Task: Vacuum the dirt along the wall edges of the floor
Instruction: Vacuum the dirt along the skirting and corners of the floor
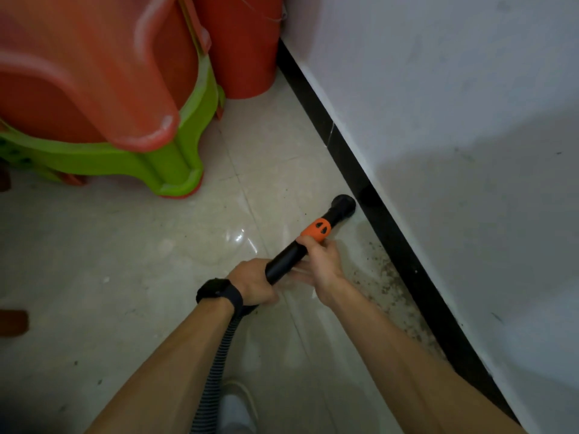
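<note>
Two forearms (169, 364) are reaching up from the bottom edge of the frame.

Left hand (253, 283), with a black wristband (219, 292) behind it, is wrapping the lower end of the black vacuum tube (286, 260). Right hand (321, 261) is curling round the tube higher up, just under the orange collar (316, 229). Likely one hand is pushing and the other steering.

Ribbed hose (219, 355) is trailing back between the arms.

Nozzle (344, 205) is sitting on the floor (125, 261), right of centre, touching or just beside the black skirting (388, 233), probably to catch grit in the corner.

Dirt (385, 277) is lying along the skirting, lower right of the nozzle, not yet taken up.

Stacked red and green stools (94, 89) and a red bucket (247, 51) are standing at upper left.

Writing: none is showing; the collar is carrying only dark slots.
</note>
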Demonstrator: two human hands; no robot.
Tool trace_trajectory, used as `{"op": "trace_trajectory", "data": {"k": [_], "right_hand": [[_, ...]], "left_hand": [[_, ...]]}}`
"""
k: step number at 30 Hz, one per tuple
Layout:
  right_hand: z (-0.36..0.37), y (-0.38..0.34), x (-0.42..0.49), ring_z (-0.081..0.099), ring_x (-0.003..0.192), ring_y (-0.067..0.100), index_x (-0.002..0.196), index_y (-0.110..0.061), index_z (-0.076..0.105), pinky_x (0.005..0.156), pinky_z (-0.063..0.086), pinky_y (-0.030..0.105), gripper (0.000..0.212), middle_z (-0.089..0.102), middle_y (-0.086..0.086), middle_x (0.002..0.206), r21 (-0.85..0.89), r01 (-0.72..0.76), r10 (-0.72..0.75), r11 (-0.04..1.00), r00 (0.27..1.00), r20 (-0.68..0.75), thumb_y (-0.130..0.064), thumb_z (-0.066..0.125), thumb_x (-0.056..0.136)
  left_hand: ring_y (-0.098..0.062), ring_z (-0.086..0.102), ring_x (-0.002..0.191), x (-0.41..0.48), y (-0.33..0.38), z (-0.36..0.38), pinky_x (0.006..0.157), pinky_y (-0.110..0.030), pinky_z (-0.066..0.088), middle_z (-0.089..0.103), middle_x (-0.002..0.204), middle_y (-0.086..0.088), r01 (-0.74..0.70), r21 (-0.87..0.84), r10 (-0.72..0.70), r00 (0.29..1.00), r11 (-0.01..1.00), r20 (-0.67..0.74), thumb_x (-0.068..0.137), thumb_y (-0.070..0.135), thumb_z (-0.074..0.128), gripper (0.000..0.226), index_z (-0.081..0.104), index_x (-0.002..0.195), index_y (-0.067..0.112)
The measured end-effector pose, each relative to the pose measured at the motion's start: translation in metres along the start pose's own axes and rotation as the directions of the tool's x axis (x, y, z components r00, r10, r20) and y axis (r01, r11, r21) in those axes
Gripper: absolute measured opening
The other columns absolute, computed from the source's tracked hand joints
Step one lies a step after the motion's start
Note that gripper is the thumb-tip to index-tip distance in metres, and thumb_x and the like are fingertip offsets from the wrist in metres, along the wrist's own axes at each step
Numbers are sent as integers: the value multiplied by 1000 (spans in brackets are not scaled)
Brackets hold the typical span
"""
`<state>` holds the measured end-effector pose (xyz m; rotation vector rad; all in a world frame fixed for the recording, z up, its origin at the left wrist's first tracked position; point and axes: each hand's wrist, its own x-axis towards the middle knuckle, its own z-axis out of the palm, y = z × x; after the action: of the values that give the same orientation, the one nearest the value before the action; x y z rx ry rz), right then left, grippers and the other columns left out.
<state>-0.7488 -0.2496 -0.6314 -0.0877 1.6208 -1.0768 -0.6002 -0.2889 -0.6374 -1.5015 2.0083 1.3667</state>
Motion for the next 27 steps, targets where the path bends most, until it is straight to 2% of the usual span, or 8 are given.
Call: {"op": "trace_trajectory", "data": {"k": [3, 6, 8, 12, 16, 20, 24, 27], "right_hand": [[8, 13, -8, 74, 92, 33, 119, -6, 58, 76, 64, 52, 36, 71, 18, 105, 10, -20, 20, 1000, 999, -26, -16, 70, 87], [21, 25, -16, 70, 93, 34, 107, -5, 60, 79, 62, 58, 23, 67, 16, 95, 17, -99, 98, 995, 993, 71, -12, 64, 85], [33, 29, -19, 69, 95, 36, 96, -8, 59, 81, 61, 62, 13, 65, 16, 93, -8, -128, 128, 992, 981, 144, -12, 63, 84], [64, 26, -9, 67, 84, 33, 86, -13, 58, 82, 60, 64, 25, 63, 13, 83, -140, -36, 62, 990, 982, 180, -25, 65, 65], [78, 13, 3, 70, 84, 34, 96, -10, 58, 58, 61, 40, 27, 64, 17, 89, -171, -24, 57, 985, 980, 190, -19, 68, 72], [78, 3, 17, 73, 99, 42, 100, -9, 58, 75, 64, 54, 29, 68, 21, 98, -198, 12, 31, 980, 977, 211, -19, 75, 79], [82, 7, 14, 70, 104, 35, 121, -5, 58, 64, 64, 44, 38, 68, 18, 111, -181, 11, 37, 983, 966, 257, -26, 74, 93], [98, 10, 9, 69, 107, 33, 127, -8, 54, 79, 63, 48, 37, 68, 12, 112, -218, 36, 42, 975, 938, 345, -27, 68, 99]], "left_hand": [[-17, 60, 78, -22, -15, 5, 65, -26, 49, 62, 93, 1, -43, 184, 59, 995, 982, -86, 71, 23, 73, 37, 53, 103, 26], [-21, 62, 80, -41, -39, 7, 64, -32, 51, 61, 96, -1, 18, 426, 64, 982, 904, -177, 78, 26, 64, 37, 44, 109, 24], [-22, 62, 81, -50, -55, 6, 62, -31, 47, 60, 99, -1, 63, 492, 55, 974, 868, -221, 80, 27, 63, 40, 42, 113, 22], [-22, 62, 80, -55, -70, -4, 61, -32, 52, 60, 99, -2, 119, 395, -41, 979, 911, -199, 76, 32, 66, 46, 39, 112, 21], [-21, 61, 78, -47, -71, -8, 64, -35, 55, 58, 93, -2, 108, 247, -63, 981, 963, -186, 75, 32, 68, 43, 38, 104, 22], [-19, 58, 78, -41, -69, -5, 66, -35, 54, 56, 91, -2, 44, 134, -18, 981, 990, -194, 75, 29, 70, 42, 41, 105, 23], [-18, 58, 77, -45, -77, -9, 67, -36, 55, 56, 92, -1, 68, 135, -35, 972, 988, -230, 76, 30, 70, 41, 42, 105, 23], [-22, 59, 77, -47, -80, -15, 65, -37, 55, 55, 95, -2, 136, 129, -85, 937, 982, -340, 78, 29, 67, 42, 40, 109, 22]]}}
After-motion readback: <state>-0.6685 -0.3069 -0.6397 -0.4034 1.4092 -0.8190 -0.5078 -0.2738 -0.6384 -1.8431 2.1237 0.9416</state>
